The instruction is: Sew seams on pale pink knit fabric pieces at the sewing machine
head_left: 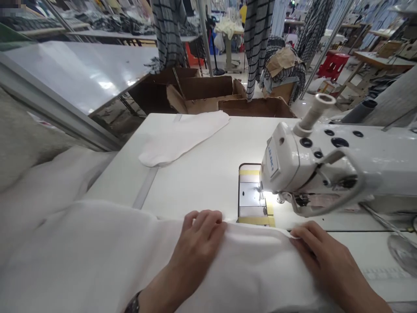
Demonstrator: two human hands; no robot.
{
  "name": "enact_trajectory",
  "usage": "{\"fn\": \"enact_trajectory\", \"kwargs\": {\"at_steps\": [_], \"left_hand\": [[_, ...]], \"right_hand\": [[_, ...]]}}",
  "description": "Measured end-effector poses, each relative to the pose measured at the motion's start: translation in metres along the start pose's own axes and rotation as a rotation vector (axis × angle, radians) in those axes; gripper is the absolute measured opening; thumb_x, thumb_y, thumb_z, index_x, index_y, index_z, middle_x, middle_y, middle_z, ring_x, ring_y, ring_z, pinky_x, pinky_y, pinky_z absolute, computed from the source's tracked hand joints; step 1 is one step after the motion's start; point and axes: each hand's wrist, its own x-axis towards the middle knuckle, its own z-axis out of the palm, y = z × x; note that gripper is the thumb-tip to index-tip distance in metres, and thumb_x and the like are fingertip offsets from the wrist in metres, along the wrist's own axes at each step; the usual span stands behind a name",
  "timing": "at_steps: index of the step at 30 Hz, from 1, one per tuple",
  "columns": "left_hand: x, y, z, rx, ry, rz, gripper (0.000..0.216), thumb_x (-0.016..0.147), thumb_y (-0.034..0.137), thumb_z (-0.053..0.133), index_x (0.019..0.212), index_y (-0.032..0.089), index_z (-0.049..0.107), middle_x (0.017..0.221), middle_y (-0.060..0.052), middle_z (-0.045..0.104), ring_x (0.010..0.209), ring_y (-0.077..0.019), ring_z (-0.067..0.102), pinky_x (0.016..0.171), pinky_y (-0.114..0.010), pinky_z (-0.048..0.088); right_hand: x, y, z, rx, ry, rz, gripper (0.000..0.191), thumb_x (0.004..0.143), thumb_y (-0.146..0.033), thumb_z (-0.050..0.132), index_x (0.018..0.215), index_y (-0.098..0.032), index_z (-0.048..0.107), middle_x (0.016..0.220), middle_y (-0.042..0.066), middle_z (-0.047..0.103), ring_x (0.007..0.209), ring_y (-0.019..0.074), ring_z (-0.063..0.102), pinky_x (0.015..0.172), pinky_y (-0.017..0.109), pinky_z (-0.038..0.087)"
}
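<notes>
The left hand (pixel 198 245) and the right hand (pixel 325 256) lie on a big piece of soft, thick white cloth (pixel 241 269). The left grip is loose, and its bent fingers (pixel 203 219) rest on top of a soft fold. The right grip is loose too, with its long flat fingers (pixel 304 234) close to the edge of the cloth. Neither grip is clenched. A dark watch (pixel 132 303) sits on the left wrist.

The cloth lies across the front of a smooth white table (pixel 195 191) and spills to the left in big soft heaps. Its edge is just in front of a shiny white sewing machine (pixel 309 165), which has a round, hard body with dark round holes on top. A small light shines on a flat metal plate (pixel 249 193), and yellow tape (pixel 250 172) runs beside it. A long, thin piece of white cloth (pixel 182 139) with a round end lies flat on the table. Past the table are brown cardboard boxes (pixel 208 93) with bent flaps.
</notes>
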Motion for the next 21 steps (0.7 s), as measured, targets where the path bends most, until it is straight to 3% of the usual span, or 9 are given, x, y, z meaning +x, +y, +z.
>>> {"fn": "enact_trajectory", "kwargs": {"at_steps": [2,4,9,12,16,21], "left_hand": [[-0.003,0.004,-0.004,0.046,-0.047,0.112,0.034,0.091,-0.004,0.033,0.090,0.013,0.062,0.087,-0.006,0.067,0.081,-0.0186,0.060,0.080,-0.035,0.042],[-0.011,0.008,-0.005,0.065,-0.060,0.127,0.032,0.092,-0.002,0.034,0.100,0.011,0.063,0.095,-0.008,0.069,0.088,-0.0197,0.062,0.087,-0.037,0.043],[-0.013,0.020,0.014,0.043,0.011,0.097,0.027,0.097,0.012,0.043,0.120,0.012,0.058,0.116,-0.010,0.069,0.108,-0.0228,0.059,0.099,-0.041,0.040],[0.010,0.031,0.034,0.052,0.017,0.110,0.026,0.098,0.014,0.041,0.115,0.012,0.060,0.113,-0.009,0.070,0.103,-0.0234,0.061,0.095,-0.042,0.041],[0.040,0.038,0.051,0.046,0.017,0.127,0.027,0.098,0.014,0.037,0.108,0.011,0.062,0.103,-0.009,0.072,0.096,-0.0254,0.062,0.090,-0.043,0.041],[0.053,0.034,0.059,0.024,0.062,0.133,0.026,0.097,0.014,0.037,0.112,0.011,0.059,0.102,-0.009,0.071,0.096,-0.0253,0.062,0.087,-0.042,0.042]], "right_hand": [[0.006,-0.001,-0.007,0.039,0.012,-0.091,0.014,0.097,-0.022,0.037,0.093,-0.026,0.050,0.099,0.002,0.065,0.064,0.0121,0.065,0.047,0.021,0.046],[0.008,0.000,-0.015,0.123,-0.013,-0.127,0.011,0.093,-0.016,0.037,0.093,-0.025,0.045,0.103,0.003,0.065,0.059,0.0096,0.062,0.049,0.020,0.047],[0.005,0.025,-0.034,0.185,-0.166,0.047,0.005,0.094,-0.024,0.044,0.090,-0.027,0.046,0.068,-0.006,0.061,0.051,0.0119,0.058,0.047,0.021,0.043],[0.005,0.052,-0.041,0.155,-0.129,0.186,0.011,0.095,-0.035,0.047,0.096,-0.028,0.055,0.086,-0.003,0.068,0.068,0.0156,0.065,0.057,0.026,0.049],[0.007,0.083,-0.040,0.129,-0.030,0.242,0.024,0.095,-0.042,0.049,0.109,-0.028,0.062,0.105,0.001,0.069,0.094,0.0210,0.067,0.079,0.034,0.053],[0.015,0.094,-0.031,0.047,0.055,0.200,0.026,0.097,-0.041,0.046,0.098,-0.027,0.068,0.096,0.001,0.068,0.083,0.0198,0.068,0.069,0.032,0.053]]}}
